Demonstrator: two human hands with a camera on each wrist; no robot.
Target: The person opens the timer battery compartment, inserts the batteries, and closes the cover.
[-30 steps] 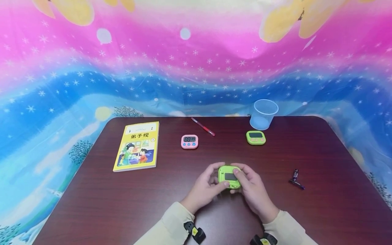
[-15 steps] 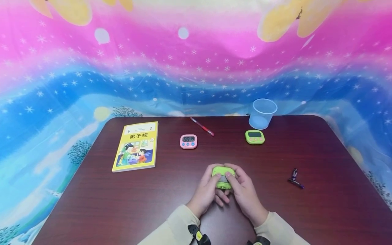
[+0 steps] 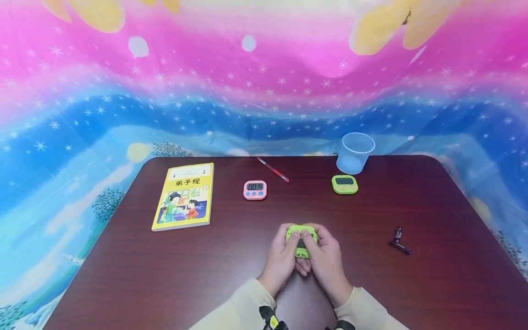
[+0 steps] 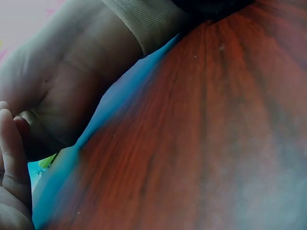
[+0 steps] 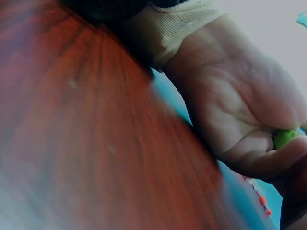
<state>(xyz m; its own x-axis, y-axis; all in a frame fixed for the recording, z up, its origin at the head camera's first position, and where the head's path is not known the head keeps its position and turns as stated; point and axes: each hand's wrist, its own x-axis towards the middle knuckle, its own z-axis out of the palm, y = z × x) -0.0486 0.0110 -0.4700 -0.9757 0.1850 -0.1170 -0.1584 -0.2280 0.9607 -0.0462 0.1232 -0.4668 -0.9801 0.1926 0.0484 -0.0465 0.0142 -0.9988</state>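
Both hands hold a light green digital timer (image 3: 303, 228) above the near middle of the table. My left hand (image 3: 279, 259) grips its left side, and my right hand (image 3: 328, 263) grips its right. The thumbs press side by side on the face turned up, which has a dark patch in the middle. Fingers wrap behind the timer, partly hidden. A sliver of the green timer (image 5: 283, 138) shows by the palm in the right wrist view. Two small dark cylinders (image 3: 398, 241), which look like batteries, lie on the table to the right.
Farther back on the dark wood table (image 3: 231, 256) are a pink timer (image 3: 255, 190), a red pen (image 3: 273, 170) and a second green timer (image 3: 344, 184). A clear plastic cup (image 3: 355, 153) stands at the back right. A yellow book (image 3: 183, 197) lies at the left.
The green timer has shifted slightly left and turned straighter in the hands. Both hands have drawn closer together, and the thumbs have come side by side on it.
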